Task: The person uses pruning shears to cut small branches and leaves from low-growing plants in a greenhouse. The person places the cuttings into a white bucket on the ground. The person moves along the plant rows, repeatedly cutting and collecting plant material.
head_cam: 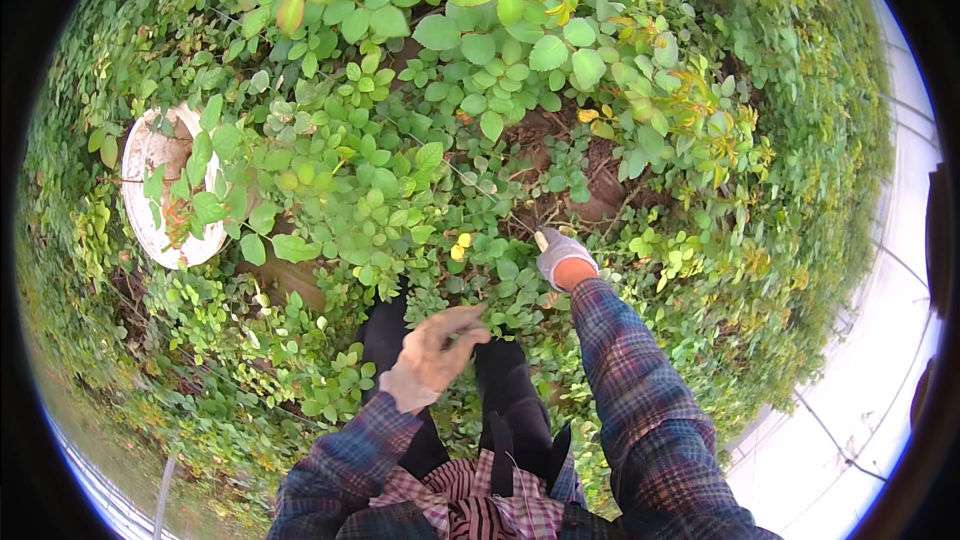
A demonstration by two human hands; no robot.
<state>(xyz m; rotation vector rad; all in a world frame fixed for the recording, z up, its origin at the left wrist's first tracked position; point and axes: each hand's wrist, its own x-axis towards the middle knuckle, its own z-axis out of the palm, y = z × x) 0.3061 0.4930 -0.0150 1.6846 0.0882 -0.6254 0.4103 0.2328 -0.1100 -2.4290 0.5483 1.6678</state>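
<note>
My left hand (437,354), in a tan work glove with a pale cuff, hovers over low leaves in front of my legs. Its fingers are loosely curled and apart, slightly blurred, and nothing shows in them. Farther forward and to the right, my right hand (564,256) wears a greyish glove with a pale thumb. It reaches down among the stems of leafy, rose-like bushes (502,30). A thin wire or string (469,178) runs diagonally to its fingertips; whether the fingers grip it or a stem is hidden. Small yellow leaves (460,246) lie between the hands, a little ahead.
At the left, a white round bucket (135,195) with a dirt-stained inside stands among the plants, partly covered by a leafy shoot. Brown soil (600,199) and dry twigs show beyond my right hand. Dense foliage surrounds my legs (510,382). White sheeting (847,382) borders the right side.
</note>
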